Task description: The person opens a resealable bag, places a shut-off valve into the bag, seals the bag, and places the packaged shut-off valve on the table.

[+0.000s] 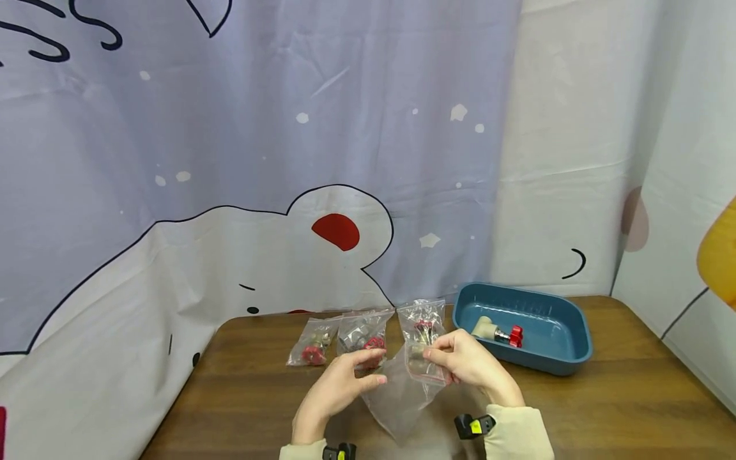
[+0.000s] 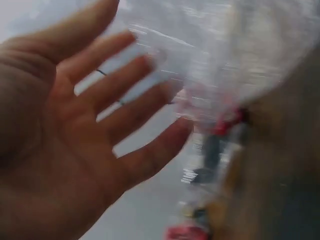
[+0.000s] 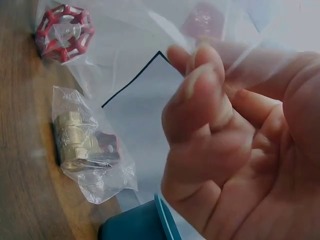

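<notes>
In the head view, my right hand [image 1: 471,367] pinches a translucent plastic bag [image 1: 397,399] between thumb and fingers. The bag hangs down over the table's near part; I cannot tell whether anything is in it. My left hand [image 1: 339,390] is beside the bag's left side, its fingers spread apart in the left wrist view. Behind the hands lie a clear zip bag [image 1: 423,319] with a brass valve [image 3: 77,140], another bag [image 1: 359,331] with a red handwheel [image 3: 65,32], and a left bag [image 1: 315,342] with a red-handled valve.
A blue tray [image 1: 552,364] stands at the back right of the wooden table [image 1: 241,390]. Inside it lies a beige valve [image 1: 485,328] with a red handle. A printed curtain [image 1: 230,255] hangs behind the table's back edge.
</notes>
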The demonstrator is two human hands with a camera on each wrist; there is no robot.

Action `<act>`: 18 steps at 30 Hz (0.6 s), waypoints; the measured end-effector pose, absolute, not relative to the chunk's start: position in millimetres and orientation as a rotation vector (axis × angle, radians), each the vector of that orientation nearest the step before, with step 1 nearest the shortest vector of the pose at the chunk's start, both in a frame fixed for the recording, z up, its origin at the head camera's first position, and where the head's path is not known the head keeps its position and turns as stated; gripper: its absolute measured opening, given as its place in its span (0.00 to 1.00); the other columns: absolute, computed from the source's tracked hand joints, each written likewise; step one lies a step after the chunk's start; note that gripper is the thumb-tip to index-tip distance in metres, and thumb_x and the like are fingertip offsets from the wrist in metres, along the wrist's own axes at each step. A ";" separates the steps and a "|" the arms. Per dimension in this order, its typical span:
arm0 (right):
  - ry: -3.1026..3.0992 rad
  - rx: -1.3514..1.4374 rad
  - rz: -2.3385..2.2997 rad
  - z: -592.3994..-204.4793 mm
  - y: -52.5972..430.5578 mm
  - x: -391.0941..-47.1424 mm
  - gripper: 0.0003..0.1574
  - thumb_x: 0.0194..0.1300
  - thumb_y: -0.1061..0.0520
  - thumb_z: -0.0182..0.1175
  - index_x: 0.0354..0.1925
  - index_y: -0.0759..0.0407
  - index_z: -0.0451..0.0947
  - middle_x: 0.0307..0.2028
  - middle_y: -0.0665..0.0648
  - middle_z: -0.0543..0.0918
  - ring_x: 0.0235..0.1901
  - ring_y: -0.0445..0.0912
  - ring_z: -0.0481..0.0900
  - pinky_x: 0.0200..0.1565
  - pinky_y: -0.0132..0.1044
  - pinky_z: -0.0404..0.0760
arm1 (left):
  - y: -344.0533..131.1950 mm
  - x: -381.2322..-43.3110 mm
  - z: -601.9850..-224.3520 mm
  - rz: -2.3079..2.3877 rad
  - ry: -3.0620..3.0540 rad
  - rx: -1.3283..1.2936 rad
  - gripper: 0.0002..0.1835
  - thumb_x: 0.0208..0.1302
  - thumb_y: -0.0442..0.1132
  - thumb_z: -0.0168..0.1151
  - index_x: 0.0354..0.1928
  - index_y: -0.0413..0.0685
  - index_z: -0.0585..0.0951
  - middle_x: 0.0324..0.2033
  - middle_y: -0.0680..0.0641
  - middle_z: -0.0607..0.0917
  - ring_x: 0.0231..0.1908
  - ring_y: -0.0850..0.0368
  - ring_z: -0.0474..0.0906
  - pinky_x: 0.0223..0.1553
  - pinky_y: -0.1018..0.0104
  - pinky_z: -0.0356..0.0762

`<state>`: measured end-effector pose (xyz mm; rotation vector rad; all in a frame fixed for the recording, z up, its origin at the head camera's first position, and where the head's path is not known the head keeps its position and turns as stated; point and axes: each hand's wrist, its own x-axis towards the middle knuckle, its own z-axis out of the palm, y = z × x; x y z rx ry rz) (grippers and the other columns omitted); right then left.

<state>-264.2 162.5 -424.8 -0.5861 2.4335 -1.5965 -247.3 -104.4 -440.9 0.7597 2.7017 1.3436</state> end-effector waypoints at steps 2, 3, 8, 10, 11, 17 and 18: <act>2.447 -0.620 -1.583 -424.5 164.1 -265.1 0.13 0.67 0.61 0.62 0.25 0.65 0.81 0.13 0.50 0.70 0.12 0.38 0.66 0.15 0.28 0.64 | -105.1 -252.4 -448.6 1.337 2.612 0.779 0.26 0.61 0.48 0.68 0.61 0.48 0.79 0.56 0.48 0.81 0.56 0.50 0.76 0.57 0.52 0.73; 2.452 -0.633 -1.577 -424.6 164.8 -265.4 0.13 0.67 0.61 0.62 0.26 0.65 0.81 0.14 0.49 0.70 0.13 0.38 0.65 0.16 0.28 0.64 | -104.9 -254.3 -451.4 1.338 2.579 0.784 0.27 0.60 0.48 0.69 0.60 0.48 0.79 0.56 0.48 0.81 0.56 0.51 0.77 0.57 0.54 0.73; 2.429 -0.661 -1.580 -427.8 167.7 -265.7 0.11 0.67 0.60 0.62 0.28 0.65 0.82 0.16 0.50 0.73 0.15 0.37 0.67 0.17 0.28 0.65 | -100.1 -258.1 -458.9 1.404 2.484 0.750 0.22 0.59 0.45 0.70 0.55 0.48 0.83 0.46 0.49 0.86 0.46 0.59 0.82 0.47 0.65 0.78; 2.419 -0.664 -1.588 -429.6 168.1 -265.5 0.11 0.67 0.60 0.62 0.28 0.65 0.82 0.17 0.51 0.73 0.15 0.38 0.67 0.18 0.28 0.66 | -97.5 -258.6 -461.2 1.440 2.459 0.736 0.18 0.59 0.42 0.71 0.51 0.45 0.85 0.41 0.50 0.88 0.40 0.62 0.83 0.42 0.68 0.79; 2.418 -0.666 -1.591 -430.5 168.2 -265.6 0.11 0.67 0.60 0.62 0.28 0.64 0.82 0.17 0.51 0.73 0.15 0.38 0.67 0.17 0.28 0.66 | -96.3 -258.9 -462.4 1.461 2.444 0.727 0.17 0.59 0.41 0.71 0.49 0.43 0.85 0.38 0.50 0.88 0.38 0.63 0.83 0.41 0.69 0.79; 2.403 -0.682 -1.609 -434.0 165.8 -267.1 0.11 0.66 0.60 0.63 0.27 0.64 0.82 0.16 0.52 0.72 0.15 0.39 0.68 0.17 0.28 0.66 | -92.6 -260.1 -468.5 1.471 2.528 0.702 0.08 0.58 0.41 0.71 0.36 0.45 0.88 0.28 0.55 0.88 0.29 0.68 0.79 0.34 0.71 0.77; 2.409 -0.685 -1.606 -434.0 165.3 -267.4 0.11 0.66 0.60 0.63 0.27 0.64 0.82 0.16 0.51 0.72 0.15 0.39 0.67 0.18 0.28 0.66 | -92.9 -260.1 -468.9 1.469 2.548 0.695 0.07 0.58 0.42 0.71 0.34 0.47 0.88 0.28 0.56 0.87 0.29 0.68 0.78 0.33 0.70 0.76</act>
